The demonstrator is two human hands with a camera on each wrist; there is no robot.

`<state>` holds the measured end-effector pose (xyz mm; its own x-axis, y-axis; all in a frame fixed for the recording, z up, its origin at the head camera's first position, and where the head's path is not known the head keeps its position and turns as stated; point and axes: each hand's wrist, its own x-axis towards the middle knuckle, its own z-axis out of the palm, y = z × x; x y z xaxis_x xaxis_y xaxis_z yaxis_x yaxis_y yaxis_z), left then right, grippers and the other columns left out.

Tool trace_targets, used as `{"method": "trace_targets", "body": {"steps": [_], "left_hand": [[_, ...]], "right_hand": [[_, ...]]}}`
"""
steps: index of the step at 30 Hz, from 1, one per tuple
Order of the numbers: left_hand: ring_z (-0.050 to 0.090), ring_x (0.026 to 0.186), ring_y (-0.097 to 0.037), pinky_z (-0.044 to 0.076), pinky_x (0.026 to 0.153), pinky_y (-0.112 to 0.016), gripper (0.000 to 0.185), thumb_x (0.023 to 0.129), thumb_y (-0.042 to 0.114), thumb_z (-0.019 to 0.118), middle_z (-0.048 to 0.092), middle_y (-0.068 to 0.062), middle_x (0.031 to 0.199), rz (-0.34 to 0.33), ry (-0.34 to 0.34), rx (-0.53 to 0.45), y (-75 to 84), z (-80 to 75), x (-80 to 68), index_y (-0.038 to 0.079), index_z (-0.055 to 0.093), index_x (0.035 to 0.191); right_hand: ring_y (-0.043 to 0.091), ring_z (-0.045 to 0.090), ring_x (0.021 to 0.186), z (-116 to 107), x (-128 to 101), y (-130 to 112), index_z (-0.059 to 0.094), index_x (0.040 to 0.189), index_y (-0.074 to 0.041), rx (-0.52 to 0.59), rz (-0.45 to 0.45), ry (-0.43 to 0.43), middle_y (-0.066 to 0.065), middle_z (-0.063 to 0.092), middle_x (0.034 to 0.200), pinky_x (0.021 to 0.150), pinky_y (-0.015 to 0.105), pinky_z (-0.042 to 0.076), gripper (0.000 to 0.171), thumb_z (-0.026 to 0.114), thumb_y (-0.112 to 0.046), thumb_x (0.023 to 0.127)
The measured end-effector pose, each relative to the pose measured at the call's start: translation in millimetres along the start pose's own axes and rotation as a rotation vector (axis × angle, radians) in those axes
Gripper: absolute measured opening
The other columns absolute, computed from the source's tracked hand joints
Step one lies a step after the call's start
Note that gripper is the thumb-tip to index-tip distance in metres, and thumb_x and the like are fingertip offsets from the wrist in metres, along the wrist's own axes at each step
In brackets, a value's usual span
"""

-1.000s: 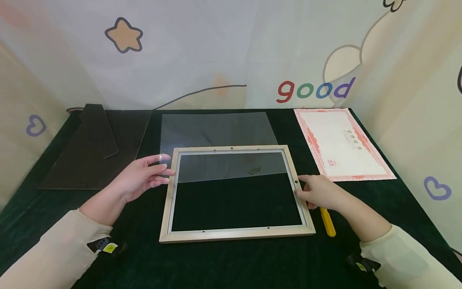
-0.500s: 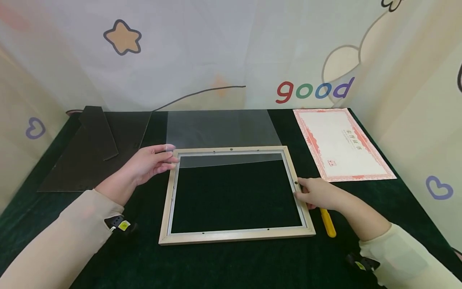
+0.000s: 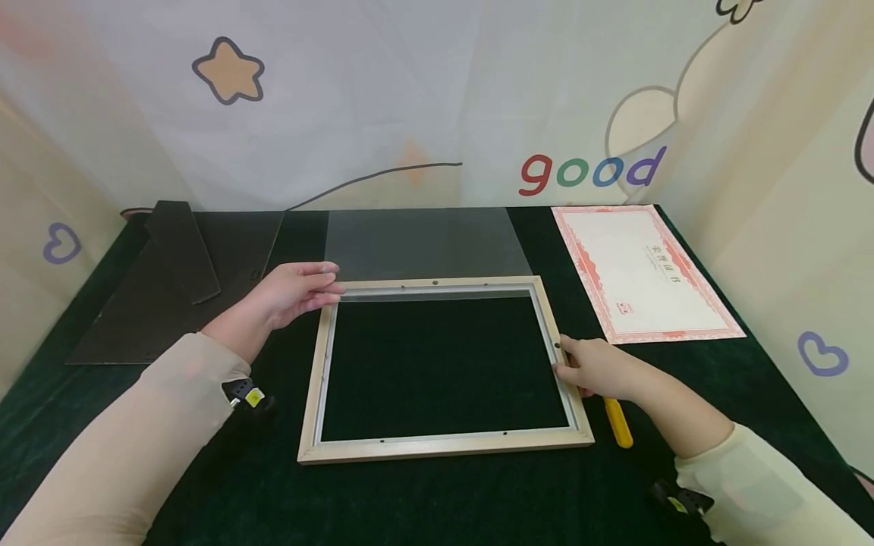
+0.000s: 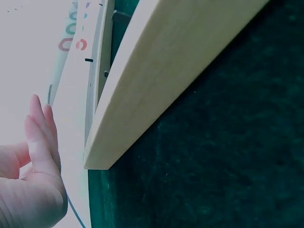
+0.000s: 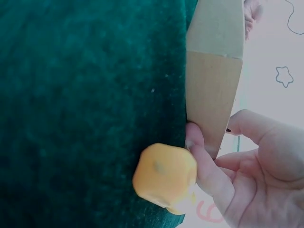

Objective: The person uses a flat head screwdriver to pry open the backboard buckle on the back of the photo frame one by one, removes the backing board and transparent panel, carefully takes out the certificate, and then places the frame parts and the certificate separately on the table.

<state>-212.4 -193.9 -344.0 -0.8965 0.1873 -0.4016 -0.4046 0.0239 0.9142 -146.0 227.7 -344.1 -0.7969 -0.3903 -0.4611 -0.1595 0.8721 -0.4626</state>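
A light wooden picture frame (image 3: pixel 444 447) lies flat on the dark green cloth, its opening showing bare cloth. A clear sheet (image 3: pixel 423 243) lies just beyond it, its near edge over the frame's far rail. My left hand (image 3: pixel 293 292) pinches the sheet's near-left corner by the frame's far-left corner. In the left wrist view, the fingers (image 4: pixel 38 137) are straight beside the frame (image 4: pixel 156 80). My right hand (image 3: pixel 590 368) grips the frame's right rail. In the right wrist view, the right hand's (image 5: pixel 247 166) thumb and fingers hold the frame's edge (image 5: pixel 213 80).
A yellow-handled tool (image 3: pixel 620 425) lies under my right wrist beside the frame, and shows close in the right wrist view (image 5: pixel 164 175). A red-bordered certificate (image 3: pixel 638 273) lies at the back right. A black backing board (image 3: pixel 157 311) lies at the back left. Printed backdrop walls enclose the table.
My left hand has carried the clear sheet away from me, off the frame's opening, until only its near edge overlaps the far rail. The right hand has stayed on the right rail.
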Motion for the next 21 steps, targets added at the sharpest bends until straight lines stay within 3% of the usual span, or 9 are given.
{"method": "trace_targets", "body": {"steps": [21], "left_hand": [[0.058,0.090,-0.021,0.046,0.068,-0.022,0.041,0.086,0.014,0.050,0.062,-0.008,0.093,-0.054,0.079,0.057,11.5,3.8,22.1,0.004,0.041,0.124]], "right_hand": [[0.015,0.050,0.058,0.5,-0.4,0.3,0.035,0.121,0.005,0.008,-0.008,-0.006,0.004,0.051,0.075,0.056,0.026,0.045,0.046,0.050,-0.019,0.085]]}}
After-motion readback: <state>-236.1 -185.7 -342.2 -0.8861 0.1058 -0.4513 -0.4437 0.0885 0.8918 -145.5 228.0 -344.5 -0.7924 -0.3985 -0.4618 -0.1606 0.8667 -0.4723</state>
